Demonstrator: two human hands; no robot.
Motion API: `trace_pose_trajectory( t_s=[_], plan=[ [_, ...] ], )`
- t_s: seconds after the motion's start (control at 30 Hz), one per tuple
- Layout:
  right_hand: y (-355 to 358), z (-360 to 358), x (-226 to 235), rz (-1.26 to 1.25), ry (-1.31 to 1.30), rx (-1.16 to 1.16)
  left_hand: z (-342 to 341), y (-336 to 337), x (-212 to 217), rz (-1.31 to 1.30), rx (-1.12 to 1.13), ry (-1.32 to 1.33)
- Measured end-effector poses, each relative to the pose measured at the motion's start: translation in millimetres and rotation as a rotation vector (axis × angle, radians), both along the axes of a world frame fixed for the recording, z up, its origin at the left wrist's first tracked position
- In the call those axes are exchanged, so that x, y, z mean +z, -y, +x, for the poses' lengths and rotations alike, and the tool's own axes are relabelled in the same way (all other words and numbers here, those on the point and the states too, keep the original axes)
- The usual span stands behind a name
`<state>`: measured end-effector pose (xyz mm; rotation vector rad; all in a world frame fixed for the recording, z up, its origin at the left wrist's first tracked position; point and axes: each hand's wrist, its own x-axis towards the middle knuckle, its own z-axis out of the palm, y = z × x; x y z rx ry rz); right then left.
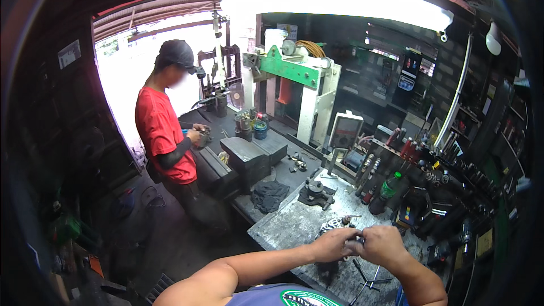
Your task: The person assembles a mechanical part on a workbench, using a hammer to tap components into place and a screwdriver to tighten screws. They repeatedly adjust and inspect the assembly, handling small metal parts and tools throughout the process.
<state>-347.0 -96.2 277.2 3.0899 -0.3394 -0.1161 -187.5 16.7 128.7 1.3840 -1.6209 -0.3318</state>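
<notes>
A bare stretch of the metal bench [283, 228] is lying open beyond the left forearm [272, 265]; a silvery part [334, 224] is blocking the way just past the left hand [334, 245], a dark assembly [315, 192] is standing farther along; a three-armed tool [370, 283] is obstructing the near side; bottles [391, 186] are crowding the right.

a: main piece?
b: metal assembly [330, 225], silvery-grey, irregular outline, gaps showing dark. sits on the desk [283, 224], near side hidden behind the left hand [334, 245]; tilt can't be read.
a: anything by its right side?
b: thin rod [352, 216], brownish, pointing right. join unclear.
a: and between the fingers [352, 234]?
b: small part [360, 239], nearly all covered. shape unclear.
</notes>
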Motion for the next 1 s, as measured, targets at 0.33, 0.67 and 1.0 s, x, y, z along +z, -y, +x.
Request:
trace_pose_trajectory(
  t_s=[0.33, 0.67, 1.0],
  plan=[
    [3, -6, -11, -0.016, 0.077, 0.067, -4, 3, -9, -0.016, -0.025, -0.009],
    [9, -2, -9, 0.035, 0.131, 0.063, 3, 8, -9, 0.089, -0.079, -0.053],
    [15, -4, -19, -0.016, 0.17, 0.17, 9, 5, -11, 0.072, -0.067, -0.091]
  ],
)
